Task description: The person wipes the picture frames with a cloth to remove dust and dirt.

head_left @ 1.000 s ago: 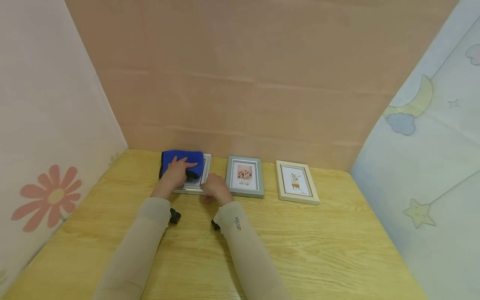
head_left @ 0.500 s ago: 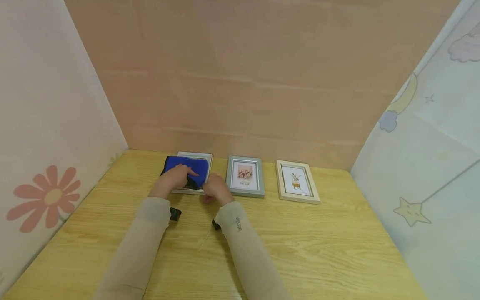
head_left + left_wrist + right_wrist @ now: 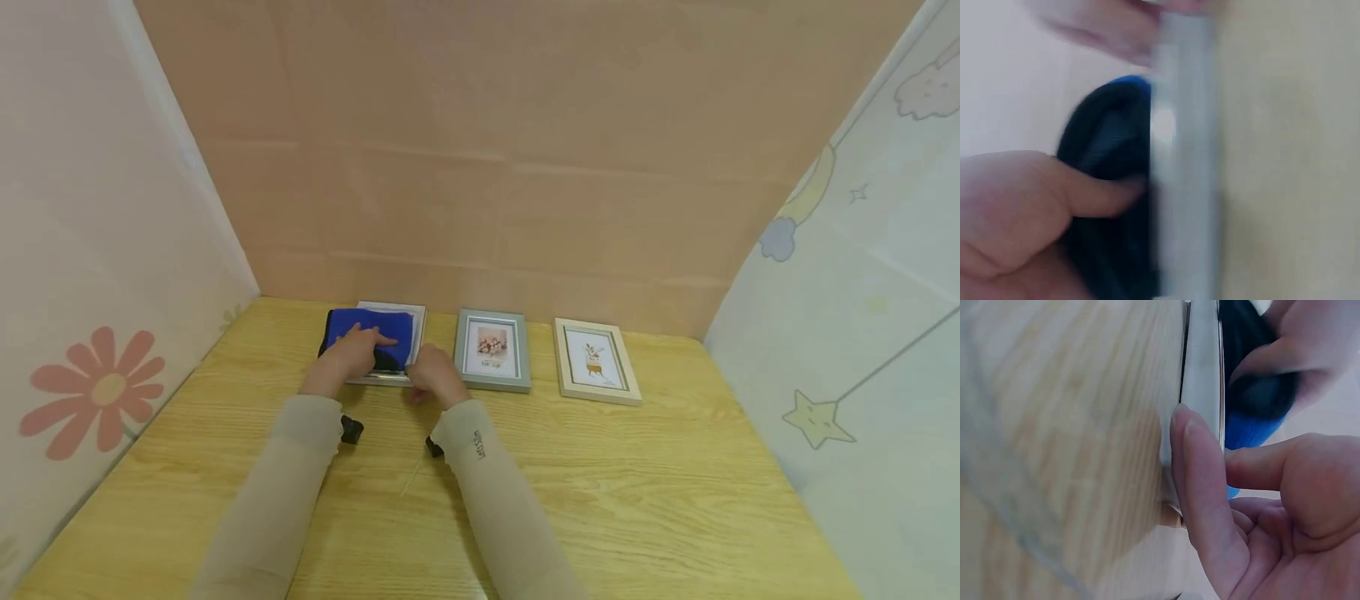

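A silver-white picture frame (image 3: 416, 321) lies at the back left of the table. Over most of it is a folded blue cloth (image 3: 393, 325) with black edging. My left hand (image 3: 351, 354) rests on the cloth, fingers laid out across it and thumb reaching to the right. In the left wrist view, the thumb presses the dark folded part of the cloth (image 3: 1107, 137), blurred, just beside the frame's edge (image 3: 1185, 156). My right hand (image 3: 435, 375) pinches the frame's near right corner; in the right wrist view, its thumb and fingers (image 3: 1204, 475) are on either side of the frame's edge.
To the right lie a grey-green picture frame (image 3: 492, 385) and a cream one (image 3: 600, 395). The wooden table (image 3: 637, 500) meets a tan wall (image 3: 480, 208) behind the frames. Patterned panels (image 3: 885, 333) stand at both sides.
Between one second and half a second ago, my left hand moved the cloth toward me and slightly right, baring the frame's far edge. Since then it has shifted slightly back. My right hand stays at the corner.
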Available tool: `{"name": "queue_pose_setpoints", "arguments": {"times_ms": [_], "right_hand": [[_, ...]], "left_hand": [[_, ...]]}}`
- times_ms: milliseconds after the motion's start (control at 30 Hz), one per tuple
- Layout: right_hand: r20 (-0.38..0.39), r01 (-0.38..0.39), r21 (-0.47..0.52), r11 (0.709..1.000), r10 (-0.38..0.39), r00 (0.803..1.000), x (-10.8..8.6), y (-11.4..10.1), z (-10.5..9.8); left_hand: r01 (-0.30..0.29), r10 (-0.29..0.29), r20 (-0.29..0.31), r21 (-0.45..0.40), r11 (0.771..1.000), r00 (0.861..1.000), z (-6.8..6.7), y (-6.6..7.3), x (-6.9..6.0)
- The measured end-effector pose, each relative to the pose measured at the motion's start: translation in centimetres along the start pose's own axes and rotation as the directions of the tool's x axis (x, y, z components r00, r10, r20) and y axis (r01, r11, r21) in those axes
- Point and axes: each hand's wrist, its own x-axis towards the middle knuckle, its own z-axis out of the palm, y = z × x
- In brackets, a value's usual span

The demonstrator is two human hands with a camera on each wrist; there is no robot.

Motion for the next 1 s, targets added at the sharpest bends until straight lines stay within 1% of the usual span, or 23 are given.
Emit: {"name": "queue_pose_setpoints", "arguments": {"times_ms": [100,167,200,233,300,333,400,467,533,600,633,700,733,833,867,933,967,1000], "right_hand": [[0.003,0.009,0.022,1.000,-0.009,1.000,-1.0,-0.2,-0.1],[0.005,0.028,0.032,0.999,-0.028,1.000,-2.1,-0.6,-0.3],[0.008,0.035,0.043,0.998,-0.035,0.999,-2.8,-0.7,-0.4],[0.003,0.043,0.045,0.998,-0.043,0.999,-3.0,-0.8,-0.4],[-0.011,0.053,0.047,0.998,-0.052,0.999,-3.4,-0.9,-0.2],[-0.020,0.054,0.045,0.998,-0.053,0.998,-3.5,-0.9,-0.2],[-0.030,0.054,0.044,0.998,-0.053,0.998,-3.6,-1.1,-0.1],[-0.032,0.056,0.047,0.997,-0.054,0.998,-3.7,-1.2,-0.1],[-0.023,0.058,0.047,0.997,-0.057,0.998,-3.8,-1.4,-0.1],[-0.008,0.060,0.048,0.997,-0.060,0.998,-3.8,-1.6,0.0],[-0.009,0.059,0.034,0.998,-0.059,0.998,-3.3,-1.5,0.2],[0.007,0.055,0.025,0.998,-0.055,0.998,-3.3,-1.7,0.2],[0.003,0.055,0.011,0.998,-0.055,0.998,-2.8,-1.6,0.4],[0.009,0.062,-0.002,0.998,-0.062,0.998,-2.7,-1.6,0.3],[0.017,0.066,0.007,0.998,-0.066,0.998,-3.1,-1.9,0.0],[0.006,0.084,-0.013,0.996,-0.084,0.996,-3.2,-1.9,0.0],[0.009,0.091,-0.017,0.996,-0.091,0.996,-3.7,-2.1,-0.2],[0.001,0.095,-0.036,0.995,-0.095,0.995,-3.7,-2.1,-0.2]], "left_hand": [[0.020,-0.024,-0.089,-0.049,0.999,0.996,1.0,-1.0,1.2],[0.013,-0.029,-0.156,-0.100,0.995,0.987,1.2,-1.8,1.8],[0.014,-0.040,-0.180,-0.141,0.990,0.983,1.2,-2.2,2.0],[0.014,-0.052,-0.204,-0.181,0.983,0.978,1.1,-2.6,2.2],[0.011,-0.070,-0.229,-0.249,0.969,0.971,0.7,-3.4,2.7],[0.008,-0.070,-0.230,-0.259,0.966,0.971,0.5,-3.7,2.9],[0.016,-0.070,-0.194,-0.263,0.965,0.978,-0.1,-4.0,3.4],[0.015,-0.048,-0.146,-0.219,0.976,0.988,-0.6,-4.1,3.8],[0.027,-0.043,-0.095,-0.166,0.986,0.995,-1.0,-3.9,4.1],[0.042,-0.049,-0.057,-0.120,0.992,0.997,-1.2,-3.5,4.1],[0.047,-0.052,-0.041,-0.096,0.994,0.998,-1.2,-3.3,4.2],[0.046,-0.046,-0.011,-0.066,0.997,0.999,-1.0,-2.7,4.3],[0.035,-0.035,0.000,-0.055,0.998,0.999,-0.9,-2.4,4.4],[-0.009,0.010,0.025,-0.056,0.998,1.000,-0.5,-1.5,4.8],[-0.025,0.027,0.027,-0.068,0.997,0.999,-0.3,-1.3,4.9],[-0.061,0.063,0.022,-0.075,0.995,0.998,-0.1,-1.1,5.1],[-0.077,0.079,0.023,-0.082,0.994,0.997,0.0,-1.1,5.2],[-0.092,0.094,0.022,-0.083,0.992,0.995,0.1,-1.1,5.3]]}}
